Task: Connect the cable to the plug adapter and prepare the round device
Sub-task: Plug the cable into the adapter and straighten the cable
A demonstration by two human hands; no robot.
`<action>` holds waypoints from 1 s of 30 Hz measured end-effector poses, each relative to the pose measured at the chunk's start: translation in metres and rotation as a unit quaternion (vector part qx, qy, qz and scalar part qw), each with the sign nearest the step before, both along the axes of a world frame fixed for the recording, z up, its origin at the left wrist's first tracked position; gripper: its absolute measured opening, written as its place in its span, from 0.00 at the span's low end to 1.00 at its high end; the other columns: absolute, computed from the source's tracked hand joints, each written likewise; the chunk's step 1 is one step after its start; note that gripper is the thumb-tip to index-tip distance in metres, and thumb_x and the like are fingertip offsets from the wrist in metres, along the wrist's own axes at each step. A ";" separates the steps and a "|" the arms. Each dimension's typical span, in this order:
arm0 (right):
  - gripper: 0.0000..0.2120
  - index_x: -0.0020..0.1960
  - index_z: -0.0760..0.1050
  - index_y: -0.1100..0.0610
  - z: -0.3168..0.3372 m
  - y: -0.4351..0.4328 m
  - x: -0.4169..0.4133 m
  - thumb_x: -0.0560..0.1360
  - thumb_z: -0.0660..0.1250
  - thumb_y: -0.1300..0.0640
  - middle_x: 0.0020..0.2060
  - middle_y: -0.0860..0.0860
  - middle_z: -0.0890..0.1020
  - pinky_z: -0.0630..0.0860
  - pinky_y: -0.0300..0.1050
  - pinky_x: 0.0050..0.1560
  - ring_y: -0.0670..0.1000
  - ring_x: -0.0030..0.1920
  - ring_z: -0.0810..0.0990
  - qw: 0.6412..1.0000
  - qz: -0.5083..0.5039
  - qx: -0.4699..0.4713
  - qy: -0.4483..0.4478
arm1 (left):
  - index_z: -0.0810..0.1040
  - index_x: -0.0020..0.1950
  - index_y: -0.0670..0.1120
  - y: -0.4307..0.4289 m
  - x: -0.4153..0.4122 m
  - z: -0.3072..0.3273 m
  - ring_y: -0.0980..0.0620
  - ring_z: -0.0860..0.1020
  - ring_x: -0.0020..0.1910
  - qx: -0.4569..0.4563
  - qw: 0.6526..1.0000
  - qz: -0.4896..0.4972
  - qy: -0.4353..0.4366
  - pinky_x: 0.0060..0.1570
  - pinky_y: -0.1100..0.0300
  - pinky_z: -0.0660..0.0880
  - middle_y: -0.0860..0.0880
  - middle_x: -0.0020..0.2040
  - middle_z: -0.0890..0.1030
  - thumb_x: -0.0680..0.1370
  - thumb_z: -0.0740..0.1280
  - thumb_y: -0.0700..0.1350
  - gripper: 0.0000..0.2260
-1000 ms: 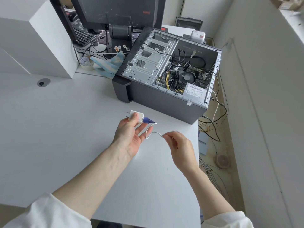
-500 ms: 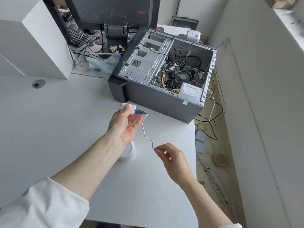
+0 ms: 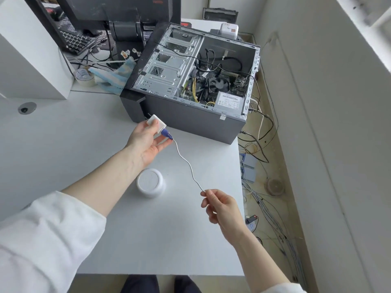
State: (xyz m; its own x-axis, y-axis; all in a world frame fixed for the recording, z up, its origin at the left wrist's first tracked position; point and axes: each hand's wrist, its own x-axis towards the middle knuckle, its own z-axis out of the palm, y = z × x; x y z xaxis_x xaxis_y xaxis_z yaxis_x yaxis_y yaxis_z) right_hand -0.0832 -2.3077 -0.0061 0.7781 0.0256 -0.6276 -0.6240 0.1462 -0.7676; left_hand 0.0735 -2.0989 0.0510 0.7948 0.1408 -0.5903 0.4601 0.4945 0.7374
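My left hand (image 3: pixel 146 142) holds a small white plug adapter (image 3: pixel 157 123) above the table, just in front of the computer case. A blue connector (image 3: pixel 166 135) sits plugged into the adapter's end. From it a thin white cable (image 3: pixel 188 163) runs down and right to my right hand (image 3: pixel 220 205), which pinches the cable between thumb and fingers. The round white device (image 3: pixel 150 182) stands on the table below my left forearm, apart from both hands.
An open black computer case (image 3: pixel 190 115) lies on its side at the table's far right. Behind it stand a monitor (image 3: pixel 118 9), a keyboard (image 3: pixel 76 40), a tape roll (image 3: pixel 83 76) and a blue-striped cloth (image 3: pixel 112 78). Loose cables (image 3: pixel 273 210) cover the floor to the right of the table edge.
My hands have drawn apart: the left with the adapter moved up and away, the right slid along the cable toward me. The cable is now stretched out. The round device has come into sight.
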 end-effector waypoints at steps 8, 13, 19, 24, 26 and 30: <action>0.08 0.48 0.79 0.59 -0.028 0.008 -0.038 0.82 0.63 0.57 0.34 0.52 0.86 0.68 0.40 0.28 0.48 0.24 0.69 0.986 0.021 -0.164 0.020 | 0.72 0.66 0.45 -0.034 0.009 -0.037 0.45 0.79 0.38 0.099 0.989 -0.105 0.027 0.37 0.49 0.82 0.43 0.39 0.78 0.81 0.66 0.43 0.14; 0.08 0.44 0.72 0.52 -0.048 0.023 -0.062 0.81 0.61 0.53 0.34 0.48 0.87 0.75 0.47 0.39 0.49 0.33 0.77 0.960 0.028 -0.270 0.067 | 0.73 0.64 0.41 -0.063 0.002 -0.068 0.46 0.79 0.36 0.139 0.980 -0.134 0.055 0.40 0.48 0.82 0.43 0.38 0.78 0.81 0.66 0.43 0.13; 0.09 0.47 0.71 0.52 -0.051 0.042 -0.078 0.83 0.58 0.50 0.48 0.47 0.78 0.72 0.47 0.43 0.51 0.43 0.75 0.915 0.058 -0.388 0.094 | 0.72 0.57 0.43 -0.080 -0.003 -0.098 0.47 0.77 0.34 0.201 0.962 -0.167 0.075 0.35 0.51 0.80 0.43 0.39 0.77 0.80 0.66 0.40 0.07; 0.08 0.47 0.70 0.52 -0.055 0.049 -0.077 0.82 0.56 0.51 0.47 0.46 0.73 0.70 0.48 0.43 0.52 0.42 0.73 0.900 0.063 -0.420 0.100 | 0.72 0.58 0.44 -0.084 -0.002 -0.116 0.48 0.75 0.31 0.231 0.954 -0.169 0.093 0.36 0.52 0.80 0.42 0.38 0.77 0.80 0.66 0.41 0.08; 0.08 0.48 0.72 0.53 -0.054 0.048 -0.075 0.82 0.56 0.52 0.48 0.46 0.75 0.70 0.48 0.44 0.52 0.44 0.74 0.900 0.063 -0.420 0.104 | 0.73 0.57 0.44 -0.087 0.001 -0.122 0.48 0.75 0.30 0.250 0.950 -0.165 0.090 0.37 0.50 0.81 0.42 0.38 0.78 0.80 0.67 0.41 0.08; 0.05 0.48 0.72 0.52 -0.052 0.049 -0.074 0.80 0.58 0.54 0.46 0.46 0.79 0.75 0.49 0.46 0.52 0.46 0.78 0.908 0.043 -0.403 0.110 | 0.76 0.50 0.44 -0.095 0.004 -0.127 0.46 0.75 0.28 0.291 0.940 -0.158 0.079 0.45 0.44 0.82 0.45 0.32 0.78 0.79 0.68 0.42 0.03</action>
